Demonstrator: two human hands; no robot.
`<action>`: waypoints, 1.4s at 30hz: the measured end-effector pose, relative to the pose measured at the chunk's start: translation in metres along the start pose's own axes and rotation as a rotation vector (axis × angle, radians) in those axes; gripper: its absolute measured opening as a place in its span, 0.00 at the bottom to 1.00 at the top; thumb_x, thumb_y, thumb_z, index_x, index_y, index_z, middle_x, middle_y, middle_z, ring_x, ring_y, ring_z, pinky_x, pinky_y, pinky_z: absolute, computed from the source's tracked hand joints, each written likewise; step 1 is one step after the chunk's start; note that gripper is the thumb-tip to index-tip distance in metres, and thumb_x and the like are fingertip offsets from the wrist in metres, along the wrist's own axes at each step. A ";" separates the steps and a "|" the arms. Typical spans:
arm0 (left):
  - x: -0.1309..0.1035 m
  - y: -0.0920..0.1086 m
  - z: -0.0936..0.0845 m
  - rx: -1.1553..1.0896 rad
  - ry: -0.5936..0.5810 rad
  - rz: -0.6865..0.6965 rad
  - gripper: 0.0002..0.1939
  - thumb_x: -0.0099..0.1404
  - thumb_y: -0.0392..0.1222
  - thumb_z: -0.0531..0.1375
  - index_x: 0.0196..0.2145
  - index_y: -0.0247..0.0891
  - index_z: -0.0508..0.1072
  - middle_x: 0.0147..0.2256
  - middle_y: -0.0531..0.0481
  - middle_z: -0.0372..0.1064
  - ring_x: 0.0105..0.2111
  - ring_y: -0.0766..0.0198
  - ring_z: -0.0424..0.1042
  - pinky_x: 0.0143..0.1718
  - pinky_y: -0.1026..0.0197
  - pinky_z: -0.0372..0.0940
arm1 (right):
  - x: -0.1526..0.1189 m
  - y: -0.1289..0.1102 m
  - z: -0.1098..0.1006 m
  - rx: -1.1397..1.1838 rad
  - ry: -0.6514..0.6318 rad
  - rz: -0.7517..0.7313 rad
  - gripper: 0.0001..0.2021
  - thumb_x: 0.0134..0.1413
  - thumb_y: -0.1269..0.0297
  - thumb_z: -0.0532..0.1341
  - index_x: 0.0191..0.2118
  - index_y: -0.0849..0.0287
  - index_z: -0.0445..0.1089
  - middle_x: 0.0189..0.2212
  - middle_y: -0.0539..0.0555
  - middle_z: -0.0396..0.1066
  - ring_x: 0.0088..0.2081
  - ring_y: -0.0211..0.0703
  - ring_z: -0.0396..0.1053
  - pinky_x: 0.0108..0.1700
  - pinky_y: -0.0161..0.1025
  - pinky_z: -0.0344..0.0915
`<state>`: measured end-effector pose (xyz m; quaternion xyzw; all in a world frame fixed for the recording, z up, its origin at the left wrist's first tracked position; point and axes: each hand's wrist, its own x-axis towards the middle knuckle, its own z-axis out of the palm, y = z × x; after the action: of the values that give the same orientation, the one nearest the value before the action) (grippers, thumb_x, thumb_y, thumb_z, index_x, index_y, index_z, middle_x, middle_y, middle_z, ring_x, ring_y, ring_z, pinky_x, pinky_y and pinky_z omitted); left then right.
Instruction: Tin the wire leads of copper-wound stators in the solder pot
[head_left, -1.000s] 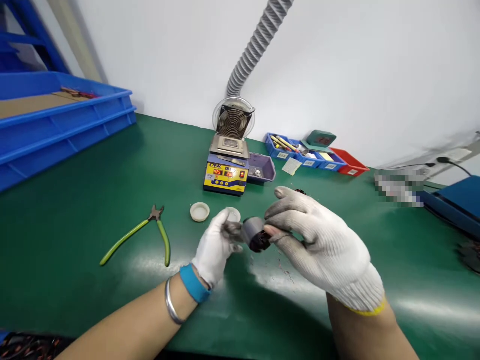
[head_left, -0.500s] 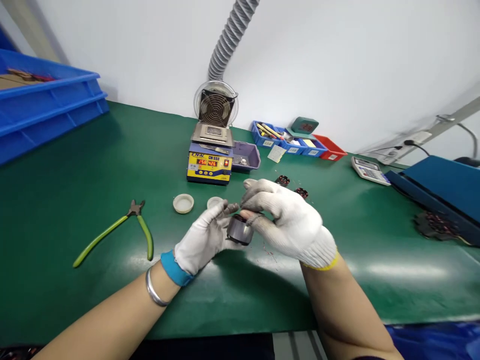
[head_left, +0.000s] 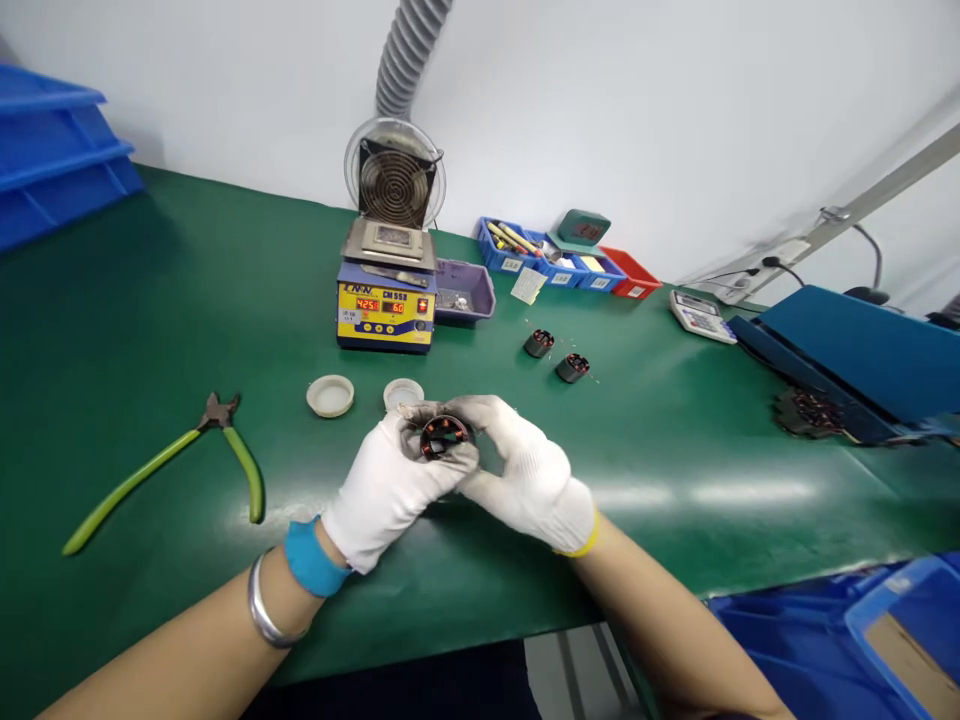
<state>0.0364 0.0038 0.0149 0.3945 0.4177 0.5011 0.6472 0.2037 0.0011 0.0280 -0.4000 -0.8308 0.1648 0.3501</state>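
Observation:
Both my gloved hands are around a motor stator (head_left: 443,437), a dark ring with copper windings inside, its open end tilted up toward me. My left hand (head_left: 397,470) grips it from the left, thumb across the near side. Closed about the far and right side is my right hand (head_left: 517,465), some of its fingertips hidden. Just beyond my hands lie two shallow white dishes, the left dish (head_left: 330,397) and the right dish (head_left: 403,392). Green-handled cutting pliers (head_left: 219,415) rest open on the green table (head_left: 300,600) to my left.
A yellow-blue solder pot (head_left: 385,310) stands ahead, before a fan (head_left: 394,185) and a purple tray (head_left: 469,290). Two more stators (head_left: 573,368) sit right of it among wire scraps. Small bins (head_left: 510,255), a calculator (head_left: 701,317) and blue crates (head_left: 60,150) line the edges.
The stator has turned so its open end faces me. My right hand has gone from pinching at its top to wrapping its side. The view has shifted right.

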 end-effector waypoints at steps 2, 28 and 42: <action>-0.001 -0.004 0.000 0.180 -0.002 0.043 0.23 0.42 0.37 0.73 0.36 0.37 0.71 0.34 0.51 0.73 0.36 0.57 0.73 0.39 0.60 0.69 | -0.011 0.004 0.015 0.022 0.093 -0.073 0.20 0.57 0.67 0.62 0.55 0.57 0.63 0.50 0.59 0.69 0.51 0.47 0.69 0.54 0.45 0.70; 0.002 0.039 -0.041 0.577 -0.139 0.355 0.14 0.61 0.48 0.59 0.23 0.37 0.71 0.26 0.49 0.70 0.25 0.65 0.66 0.26 0.65 0.62 | -0.017 0.019 -0.004 -0.279 0.150 -0.248 0.17 0.61 0.60 0.60 0.53 0.60 0.62 0.46 0.59 0.68 0.43 0.48 0.72 0.42 0.41 0.74; -0.007 0.037 -0.032 0.287 -0.549 -0.016 0.04 0.52 0.38 0.60 0.24 0.36 0.75 0.24 0.49 0.71 0.24 0.61 0.70 0.24 0.63 0.64 | -0.010 0.026 -0.003 -0.224 0.233 -0.136 0.19 0.49 0.59 0.65 0.46 0.58 0.65 0.46 0.59 0.68 0.47 0.51 0.70 0.45 0.46 0.71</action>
<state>-0.0065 0.0069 0.0392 0.5992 0.2971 0.3067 0.6772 0.2241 0.0096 0.0113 -0.3960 -0.8228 -0.0003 0.4078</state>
